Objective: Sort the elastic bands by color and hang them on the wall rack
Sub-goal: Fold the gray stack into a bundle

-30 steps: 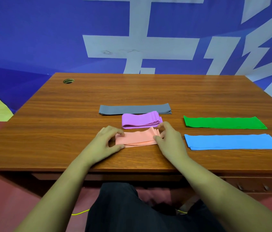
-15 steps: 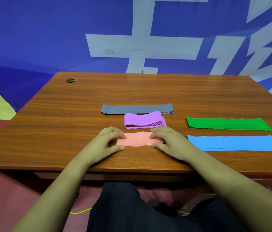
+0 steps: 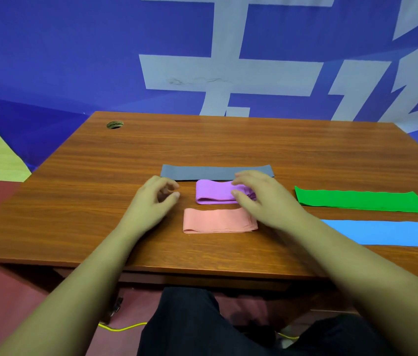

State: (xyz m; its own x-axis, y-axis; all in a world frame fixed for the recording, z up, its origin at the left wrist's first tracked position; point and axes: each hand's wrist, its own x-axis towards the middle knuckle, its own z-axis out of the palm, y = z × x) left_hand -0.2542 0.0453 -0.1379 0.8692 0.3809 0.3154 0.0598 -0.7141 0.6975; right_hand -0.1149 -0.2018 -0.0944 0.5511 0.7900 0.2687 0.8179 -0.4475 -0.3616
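Hovering beside folded purple band [image 3: 214,195]: left hand [image 3: 155,200] loosely curled, holding nothing, at its 9 o'clock. Right hand [image 3: 263,199] relaxed, empty, fingers spreading over its 3 o'clock end; contact unclear. Pink band [image 3: 215,220] lying at 6 o'clock, grey band [image 3: 197,172] at 12, green band [image 3: 357,201] and blue band [image 3: 395,232] at 3, all on desk [image 3: 228,140]. Likely sorting and tidying piles. Next move probably calling for pinching both purple ends. Wall rack not showing.

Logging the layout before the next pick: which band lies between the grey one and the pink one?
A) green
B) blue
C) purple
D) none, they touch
C: the folded purple band lies between the grey band behind it and the pink band in front of it. The green band and the blue band lie off to the right.
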